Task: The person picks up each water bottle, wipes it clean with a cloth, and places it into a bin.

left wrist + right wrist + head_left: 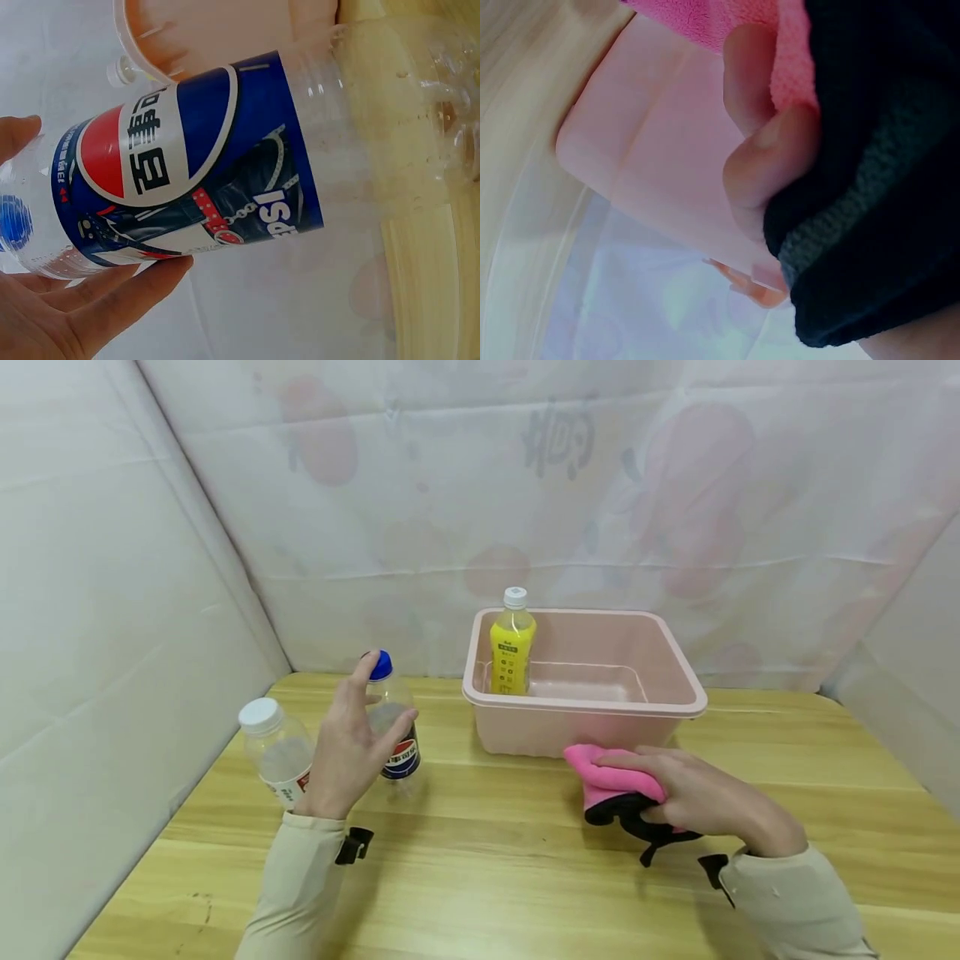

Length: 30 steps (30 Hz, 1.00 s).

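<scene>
An upright Pepsi bottle point(399, 739) with a blue cap stands on the table at the left in the head view, and its label point(187, 161) fills much of the left wrist view. My left hand point(351, 739) is at its upper part, thumb and fingers spread on either side; whether they touch it I cannot tell. Next to that hand stands a clear bottle with a white cap point(261, 717), partly hidden. My right hand point(701, 793) grips a soft pink and black fleecy cloth point(615, 777) with a black cord, in front of the pink bin.
A pink plastic bin point(585, 722) stands at the back of the wooden table point(480, 877). Inside it, at the left end, a bottle with a yellow label point(512, 652) stands upright. White printed fabric point(450, 485) hangs behind and at both sides.
</scene>
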Each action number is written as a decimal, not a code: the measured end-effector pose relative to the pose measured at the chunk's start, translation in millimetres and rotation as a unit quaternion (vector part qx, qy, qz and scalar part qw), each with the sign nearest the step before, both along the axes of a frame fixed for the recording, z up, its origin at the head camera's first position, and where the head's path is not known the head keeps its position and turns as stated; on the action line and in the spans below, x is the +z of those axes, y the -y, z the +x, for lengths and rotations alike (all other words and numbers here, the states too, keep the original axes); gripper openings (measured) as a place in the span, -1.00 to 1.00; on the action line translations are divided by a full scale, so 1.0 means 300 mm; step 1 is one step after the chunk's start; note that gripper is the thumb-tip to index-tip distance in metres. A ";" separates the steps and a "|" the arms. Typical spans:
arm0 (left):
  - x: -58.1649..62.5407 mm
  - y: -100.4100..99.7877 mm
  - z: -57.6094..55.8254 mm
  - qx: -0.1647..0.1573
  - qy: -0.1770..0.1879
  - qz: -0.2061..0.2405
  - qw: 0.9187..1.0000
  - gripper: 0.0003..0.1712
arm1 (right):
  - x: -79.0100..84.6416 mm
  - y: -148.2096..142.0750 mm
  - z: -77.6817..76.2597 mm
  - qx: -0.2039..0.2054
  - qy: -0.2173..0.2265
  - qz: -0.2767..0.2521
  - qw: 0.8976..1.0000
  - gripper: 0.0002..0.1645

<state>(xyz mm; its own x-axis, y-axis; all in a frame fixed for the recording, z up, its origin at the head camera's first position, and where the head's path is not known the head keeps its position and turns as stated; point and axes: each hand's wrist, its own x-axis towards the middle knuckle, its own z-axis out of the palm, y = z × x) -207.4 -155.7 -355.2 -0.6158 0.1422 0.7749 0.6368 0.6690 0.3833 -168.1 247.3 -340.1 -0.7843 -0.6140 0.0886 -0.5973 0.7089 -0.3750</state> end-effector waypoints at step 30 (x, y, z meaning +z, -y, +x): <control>0.000 -0.050 0.036 -0.094 -0.009 -0.038 0.995 -0.16 | -0.013 0.036 -0.017 0.039 0.021 -0.031 0.999 -0.14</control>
<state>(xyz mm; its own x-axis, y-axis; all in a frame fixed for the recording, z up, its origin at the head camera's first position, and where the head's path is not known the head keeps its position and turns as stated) -196.5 -140.7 -355.2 -0.5589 0.3125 0.7681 0.7596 0.5644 0.3231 -173.1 236.4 -344.1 -0.7381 -0.6678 0.0960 -0.6326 0.6355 -0.4427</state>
